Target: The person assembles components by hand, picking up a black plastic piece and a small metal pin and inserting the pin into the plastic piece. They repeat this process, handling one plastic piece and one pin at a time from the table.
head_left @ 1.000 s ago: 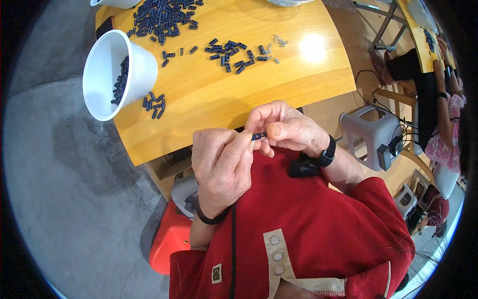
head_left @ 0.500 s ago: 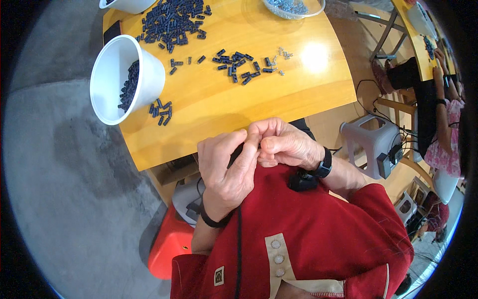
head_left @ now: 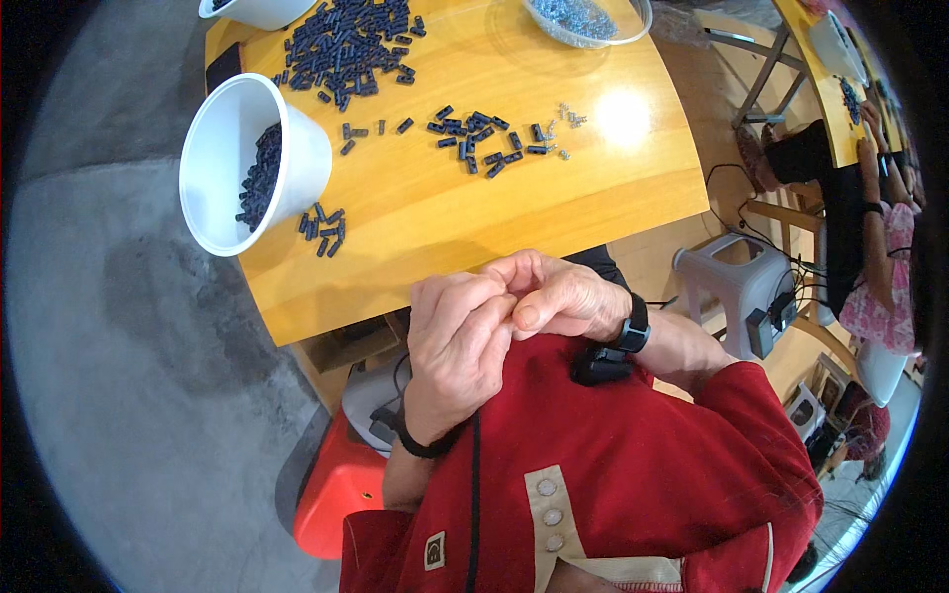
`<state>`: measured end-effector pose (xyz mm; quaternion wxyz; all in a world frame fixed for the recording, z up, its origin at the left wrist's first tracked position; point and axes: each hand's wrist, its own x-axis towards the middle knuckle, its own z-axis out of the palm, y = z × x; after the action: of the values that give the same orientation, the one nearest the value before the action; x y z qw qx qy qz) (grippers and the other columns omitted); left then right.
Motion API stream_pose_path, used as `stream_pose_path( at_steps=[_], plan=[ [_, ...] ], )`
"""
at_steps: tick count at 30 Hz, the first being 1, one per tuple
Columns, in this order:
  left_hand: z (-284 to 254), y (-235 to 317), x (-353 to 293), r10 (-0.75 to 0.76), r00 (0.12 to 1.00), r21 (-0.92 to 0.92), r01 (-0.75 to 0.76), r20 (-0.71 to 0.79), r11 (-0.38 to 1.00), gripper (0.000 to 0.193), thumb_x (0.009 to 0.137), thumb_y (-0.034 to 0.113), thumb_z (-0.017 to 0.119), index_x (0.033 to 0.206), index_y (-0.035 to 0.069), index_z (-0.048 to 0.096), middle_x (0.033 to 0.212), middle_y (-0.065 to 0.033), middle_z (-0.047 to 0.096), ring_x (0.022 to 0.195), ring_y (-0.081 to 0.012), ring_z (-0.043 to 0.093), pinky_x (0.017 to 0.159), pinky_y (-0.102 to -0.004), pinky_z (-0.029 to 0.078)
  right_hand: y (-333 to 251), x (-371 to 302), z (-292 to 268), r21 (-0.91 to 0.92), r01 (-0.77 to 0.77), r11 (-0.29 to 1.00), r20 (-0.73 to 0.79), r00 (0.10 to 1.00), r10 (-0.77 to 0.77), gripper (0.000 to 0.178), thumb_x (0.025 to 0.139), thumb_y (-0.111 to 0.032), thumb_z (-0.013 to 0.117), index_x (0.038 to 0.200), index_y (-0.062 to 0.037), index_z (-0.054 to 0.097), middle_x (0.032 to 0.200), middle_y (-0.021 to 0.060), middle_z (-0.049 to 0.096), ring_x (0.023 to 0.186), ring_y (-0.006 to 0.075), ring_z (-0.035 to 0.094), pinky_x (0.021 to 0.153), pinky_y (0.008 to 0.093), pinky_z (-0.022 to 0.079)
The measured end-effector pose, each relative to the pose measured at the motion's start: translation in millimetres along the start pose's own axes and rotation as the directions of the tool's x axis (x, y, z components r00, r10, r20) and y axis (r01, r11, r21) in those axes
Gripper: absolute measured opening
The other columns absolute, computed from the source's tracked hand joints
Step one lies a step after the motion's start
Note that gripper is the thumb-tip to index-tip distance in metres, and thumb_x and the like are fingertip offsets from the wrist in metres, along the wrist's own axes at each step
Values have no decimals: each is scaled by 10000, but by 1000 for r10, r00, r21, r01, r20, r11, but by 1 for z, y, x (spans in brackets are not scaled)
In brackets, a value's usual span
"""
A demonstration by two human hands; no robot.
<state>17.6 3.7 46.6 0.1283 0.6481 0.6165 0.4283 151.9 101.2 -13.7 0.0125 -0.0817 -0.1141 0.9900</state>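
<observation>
Both hands meet at the near edge of the yellow table [head_left: 395, 272], fingertips touching. My left hand [head_left: 458, 341] is closed, its fingers curled in. My right hand [head_left: 568, 299] is closed too, thumb pressed on the index finger. Whatever the fingers pinch is hidden between them. Beyond the hands lies a loose group of small black plastic pieces [head_left: 481, 133]. Just right of that group are several tiny clear or metallic parts [head_left: 571, 117]. A smaller cluster of black pieces [head_left: 323, 229] rests by the white tub [head_left: 311, 158], which lies tilted and holds more of them.
A large pile of black pieces [head_left: 351, 49] covers the far left of the table. A clear bowl [head_left: 633, 32] of small bluish parts stands at the back. Grey stool [head_left: 736, 282] and cables are at right; a co-worker [head_left: 880, 247] sits at another table. A red stool [head_left: 336, 489] is at lower left.
The fingers have drawn closer together, with the left fingers curling in more and the right hand shifting slightly down. The table contents look the same, shifted slightly with the view.
</observation>
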Motion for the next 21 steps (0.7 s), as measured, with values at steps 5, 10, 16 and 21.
stream_pose_path(
  at_steps=[5, 10, 16, 21],
  plan=[
    [2, -2, -1, -63, 995, -72, 57, -79, 996, 229, 711, -44, 730, 922, -2, 654, 950, -98, 633, 852, -289, 616, 752, -376, 492, 2, 10, -2, 45, 22, 999, 76, 997, -26, 186, 843, -136, 746, 924, -55, 600, 703, -59, 499, 562, 30, 390, 480, 197, 281],
    [-1, -5, -3, -125, 986, -99, 114, -107, 988, 197, 753, -54, 715, 936, -1, 663, 967, -113, 642, 872, -288, 626, 750, -364, 514, -2, 9, 4, 0, -2, 1000, -25, 1000, 2, 216, 870, -203, 738, 886, -74, 565, 682, -56, 475, 550, 30, 373, 471, 199, 273],
    [-16, -48, -24, -286, 918, 224, 351, -276, 909, 157, 797, -43, 690, 948, -4, 665, 893, -141, 650, 838, -302, 635, 746, -376, 507, -18, 7, 15, -430, -27, 902, -292, 950, -112, 211, 908, -197, 718, 1035, -55, 627, 775, -53, 597, 622, 7, 473, 526, 176, 378],
    [-33, -85, -30, -307, 875, 400, 451, -375, 798, 152, 800, -16, 711, 945, 3, 668, 887, -135, 641, 829, -298, 616, 750, -394, 488, -11, 11, 11, -665, 67, 744, -321, 874, -365, 141, 895, -119, 723, 980, -53, 632, 758, -69, 572, 638, -8, 468, 547, 172, 391]
  ],
)
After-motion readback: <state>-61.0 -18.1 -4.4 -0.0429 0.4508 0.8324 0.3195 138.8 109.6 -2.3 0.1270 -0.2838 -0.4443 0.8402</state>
